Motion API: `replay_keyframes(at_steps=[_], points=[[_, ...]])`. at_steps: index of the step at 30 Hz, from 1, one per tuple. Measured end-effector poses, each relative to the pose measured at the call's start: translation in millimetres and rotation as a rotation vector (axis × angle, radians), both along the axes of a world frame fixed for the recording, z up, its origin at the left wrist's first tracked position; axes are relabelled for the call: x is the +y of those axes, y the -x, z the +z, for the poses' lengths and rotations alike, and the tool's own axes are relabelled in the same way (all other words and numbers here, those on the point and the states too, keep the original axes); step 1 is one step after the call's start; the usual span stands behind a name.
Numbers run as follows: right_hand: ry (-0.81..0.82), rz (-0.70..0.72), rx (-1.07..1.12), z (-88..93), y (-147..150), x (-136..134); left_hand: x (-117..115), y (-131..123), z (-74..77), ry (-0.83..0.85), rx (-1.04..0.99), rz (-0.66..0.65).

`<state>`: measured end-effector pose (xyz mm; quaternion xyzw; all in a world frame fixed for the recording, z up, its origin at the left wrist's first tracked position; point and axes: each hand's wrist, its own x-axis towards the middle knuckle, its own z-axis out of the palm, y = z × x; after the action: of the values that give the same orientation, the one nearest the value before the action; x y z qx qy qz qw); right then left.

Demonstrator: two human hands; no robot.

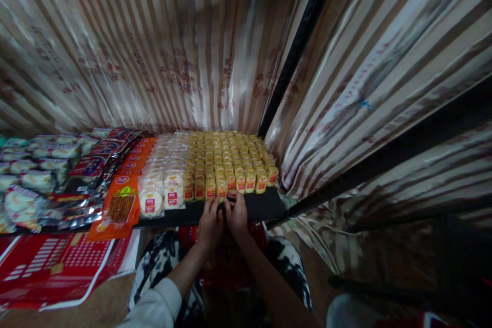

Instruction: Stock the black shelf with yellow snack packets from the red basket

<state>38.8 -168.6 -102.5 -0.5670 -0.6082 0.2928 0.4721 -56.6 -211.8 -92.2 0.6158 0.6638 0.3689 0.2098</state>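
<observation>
Rows of small yellow-wrapped snack packets (226,156) with red labels stand packed together on a black shelf (265,208). At the front edge, my left hand (209,224) and my right hand (237,218) come together, fingers bent and thumbs inward. Their fingertips close on a yellow snack packet (222,188) in the front row, and its lower part is partly hidden by the fingers. Directly left of the yellow ones are clear-wrapped packets of round white crackers (151,202), also with red labels.
Orange snack bags (122,205), dark red-and-black packets (90,166) and white bags (38,179) fill the shelf's left side. A red shopping basket (73,266) sits below. Dark metal posts (295,46) and striped curtain sheeting (184,51) bound the back and right.
</observation>
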Motion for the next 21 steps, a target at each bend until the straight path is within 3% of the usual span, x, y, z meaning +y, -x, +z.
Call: replay_keyframes(at_steps=[12,21], points=[[-0.106,0.091,-0.212,-4.8,-2.9,-4.4,1.3,-0.8,-7.8,-0.037,0.126,0.005],[-0.109,0.108,-0.262,-10.3,-0.9,-4.1,5.1,1.0,-15.2,-0.05,0.071,0.035]])
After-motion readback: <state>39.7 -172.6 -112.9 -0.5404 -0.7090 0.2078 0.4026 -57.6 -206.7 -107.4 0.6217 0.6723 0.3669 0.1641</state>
